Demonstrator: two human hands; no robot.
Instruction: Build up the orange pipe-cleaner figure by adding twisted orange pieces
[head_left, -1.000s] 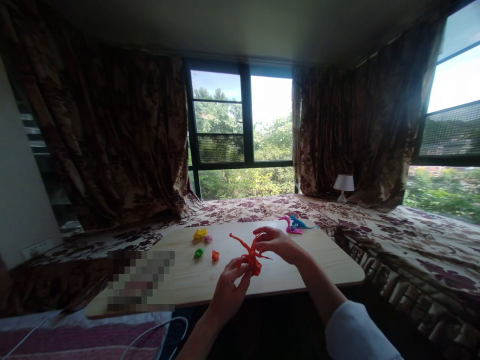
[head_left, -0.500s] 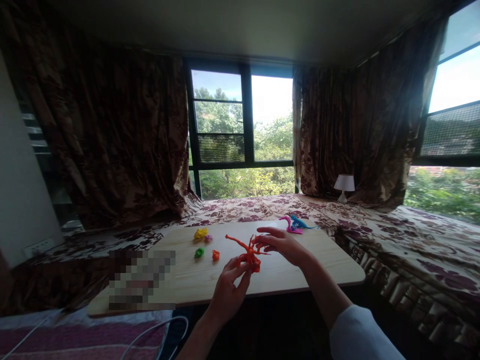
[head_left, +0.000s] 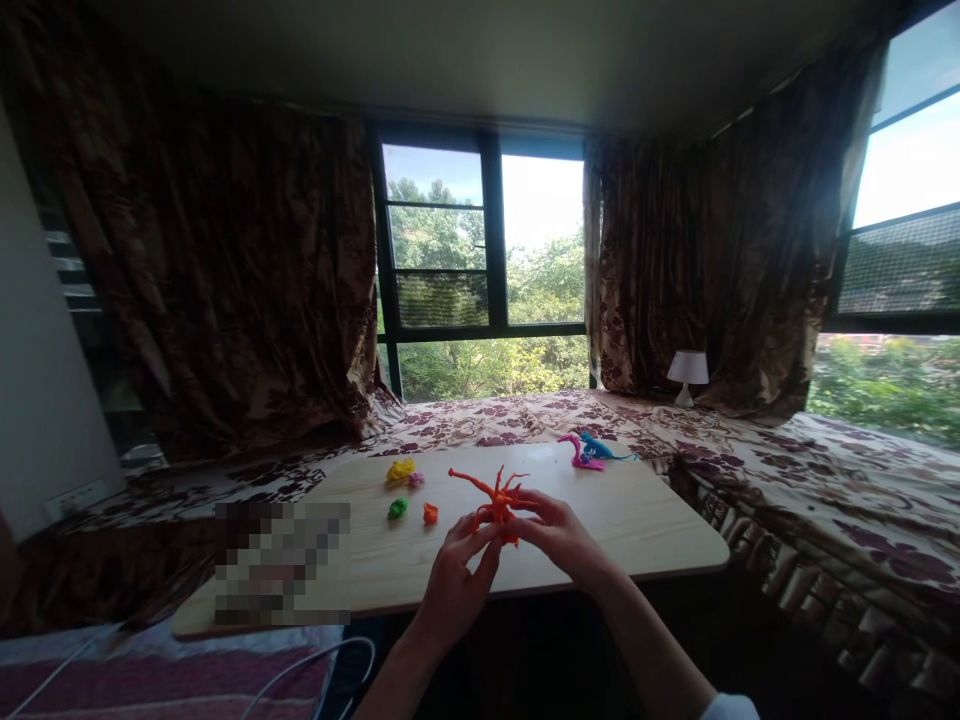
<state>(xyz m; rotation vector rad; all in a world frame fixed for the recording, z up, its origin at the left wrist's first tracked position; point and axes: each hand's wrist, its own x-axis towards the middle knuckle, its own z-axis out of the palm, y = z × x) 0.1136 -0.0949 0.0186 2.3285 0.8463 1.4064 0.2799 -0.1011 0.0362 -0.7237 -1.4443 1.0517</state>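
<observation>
An orange clay figure (head_left: 498,500) with several long thin limbs is held above the near part of the table. My left hand (head_left: 463,570) pinches its base from the left. From the right, my right hand (head_left: 559,535) has its fingers closed on the figure's lower part. Its limbs stick up and out past my fingers, and one long limb points to the far left. The fingertips partly hide the base. Beyond my left hand lies a small orange clay lump (head_left: 430,513).
On the pale wooden table (head_left: 645,520) lie lumps of green (head_left: 397,508), yellow (head_left: 400,469) and pink clay (head_left: 415,480). Pink (head_left: 581,455) and blue clay figures (head_left: 600,447) stand at the far right. A blurred patch (head_left: 281,560) covers the table's left part. A white lamp (head_left: 688,372) stands behind.
My right hand has come down and left from above the figure's limbs, and its fingers now close on the lower part. My left hand has stayed nearly in place.
</observation>
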